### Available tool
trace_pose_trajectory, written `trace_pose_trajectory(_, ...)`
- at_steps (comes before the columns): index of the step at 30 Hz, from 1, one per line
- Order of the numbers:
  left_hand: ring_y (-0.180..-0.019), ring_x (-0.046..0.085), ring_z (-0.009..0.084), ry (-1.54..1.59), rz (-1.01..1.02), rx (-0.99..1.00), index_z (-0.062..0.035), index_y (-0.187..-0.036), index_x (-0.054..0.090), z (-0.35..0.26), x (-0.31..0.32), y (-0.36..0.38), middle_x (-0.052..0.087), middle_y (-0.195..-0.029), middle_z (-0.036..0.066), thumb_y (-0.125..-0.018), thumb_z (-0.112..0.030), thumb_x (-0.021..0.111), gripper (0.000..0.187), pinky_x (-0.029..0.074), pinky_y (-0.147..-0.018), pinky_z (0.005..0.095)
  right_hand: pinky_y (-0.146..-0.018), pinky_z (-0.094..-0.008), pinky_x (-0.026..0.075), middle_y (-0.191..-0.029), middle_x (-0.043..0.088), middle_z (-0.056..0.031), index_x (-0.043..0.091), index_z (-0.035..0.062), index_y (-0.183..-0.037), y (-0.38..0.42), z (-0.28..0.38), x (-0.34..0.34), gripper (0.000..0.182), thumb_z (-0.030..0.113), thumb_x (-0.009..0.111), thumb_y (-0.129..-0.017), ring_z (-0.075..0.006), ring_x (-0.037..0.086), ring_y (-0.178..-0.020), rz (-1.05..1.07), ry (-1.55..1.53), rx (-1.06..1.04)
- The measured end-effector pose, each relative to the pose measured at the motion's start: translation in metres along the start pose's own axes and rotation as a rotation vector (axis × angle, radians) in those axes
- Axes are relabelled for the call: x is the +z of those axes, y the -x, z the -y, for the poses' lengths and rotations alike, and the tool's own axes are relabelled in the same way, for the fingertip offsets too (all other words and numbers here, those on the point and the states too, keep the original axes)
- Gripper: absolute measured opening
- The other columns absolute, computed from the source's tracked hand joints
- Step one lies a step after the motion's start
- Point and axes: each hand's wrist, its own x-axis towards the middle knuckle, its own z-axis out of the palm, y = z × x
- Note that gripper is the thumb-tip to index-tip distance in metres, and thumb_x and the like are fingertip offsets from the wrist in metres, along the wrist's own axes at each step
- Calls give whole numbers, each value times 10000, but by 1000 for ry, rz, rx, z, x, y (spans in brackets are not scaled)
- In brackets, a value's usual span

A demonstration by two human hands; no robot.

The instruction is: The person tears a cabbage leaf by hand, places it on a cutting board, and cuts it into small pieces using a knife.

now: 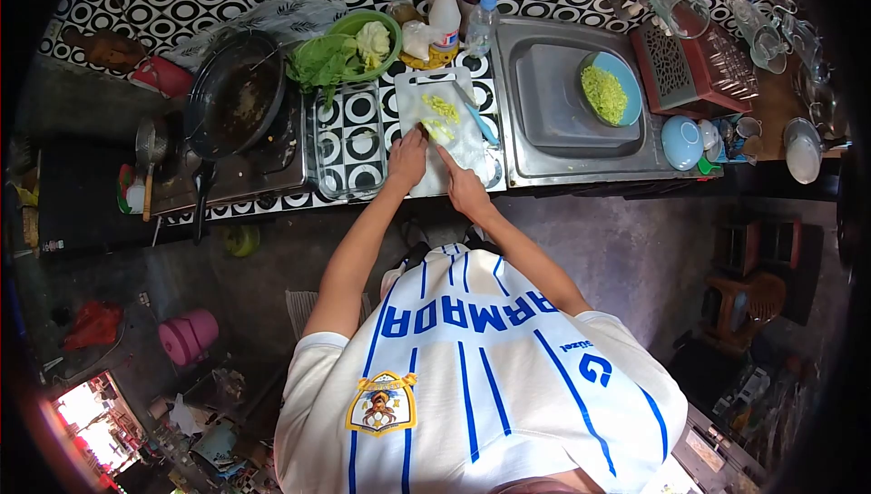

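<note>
Near the cutting board's (463, 164) left edge, chopped vegetable (437, 131) is bordered by the curled left hand (408, 155) and right hand (461, 184). The right's grip cannot be told.

Chopped vegetable (441, 108): small, pale green pieces, loosely scattered across the far half of the cutting board (468, 164). A paler piece (438, 130) lies just nearer. The board, whitish and flat, reaches toward the near edge of the desk (272, 211).
</note>
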Motion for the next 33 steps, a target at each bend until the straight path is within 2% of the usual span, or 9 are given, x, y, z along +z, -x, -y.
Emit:
trace_pose_trajectory(2,-1387,455,292,-5,-47,27,-19,-1234,631,4,7,0,541,-1425,154,-891,-123,602,359,418,-1050,451,-756,-640,465,-795,622,-382,288,208,-1583,-2,-2,-1,699,11,441,-930,-574,606,-764,3,1,-15)
trace_pose_trajectory(8,-1386,457,287,14,-105,52,-18,-1239,623,7,12,0,556,-1413,143,-888,-120,600,366,420,-1055,450,-740,-632,468,-794,622,-380,266,220,-1591,-5,-10,-5,713,7,445,-935,-571,607,-755,41,-29,-43)
trace_pose_trajectory(11,-1386,457,287,32,-57,22,-16,-1241,623,4,5,0,554,-1415,143,-890,-128,604,369,419,-1061,450,-766,-632,485,-782,637,-360,246,293,-1593,-6,-9,-8,717,41,461,-958,-559,628,-769,73,13,-20)
trace_pose_trajectory(14,-1384,457,288,38,-57,20,-14,-1241,624,4,5,0,554,-1412,146,-892,-139,609,371,418,-1065,452,-776,-629,487,-785,642,-352,236,291,-1597,-11,-8,-9,735,33,467,-948,-554,633,-776,103,27,5)
trace_pose_trajectory(17,-1392,449,293,36,-20,15,-12,-1255,620,5,5,-2,540,-1432,153,-894,-144,608,385,413,-1078,453,-716,-628,458,-761,617,-370,254,226,-1595,-13,-6,-10,703,32,447,-948,-562,606,-720,82,-3,-40)
trace_pose_trajectory(20,-1401,440,298,42,3,2,-11,-1276,611,4,3,-2,523,-1459,158,-894,-140,604,403,407,-1091,448,-727,-625,462,-770,618,-373,252,213,-1596,-11,-4,-9,711,18,447,-940,-563,609,-735,55,-65,-58)
trace_pose_trajectory(26,-1408,435,300,70,39,-16,-14,-1301,602,2,-1,-4,521,-1469,157,-889,-137,602,430,398,-1103,447,-764,-634,481,-753,613,-388,222,230,-1602,-16,-22,4,684,49,439,-980,-574,621,-760,28,-113,-115)
trace_pose_trajectory(29,-1411,435,296,67,44,-12,-16,-1304,602,2,-2,-2,530,-1462,148,-885,-140,604,437,395,-1109,445,-740,-617,459,-789,625,-368,260,204,-1591,-18,-27,4,676,9,425,-965,-566,611,-767,44,-80,-131)
trace_pose_trajectory(33,-1420,427,288,71,22,-11,-15,-1311,601,2,3,-1,535,-1460,135,-876,-132,608,451,380,-1132,436,-727,-614,455,-790,625,-366,276,212,-1583,-27,-23,0,616,54,421,-1005,-567,609,-762,76,-96,-97)
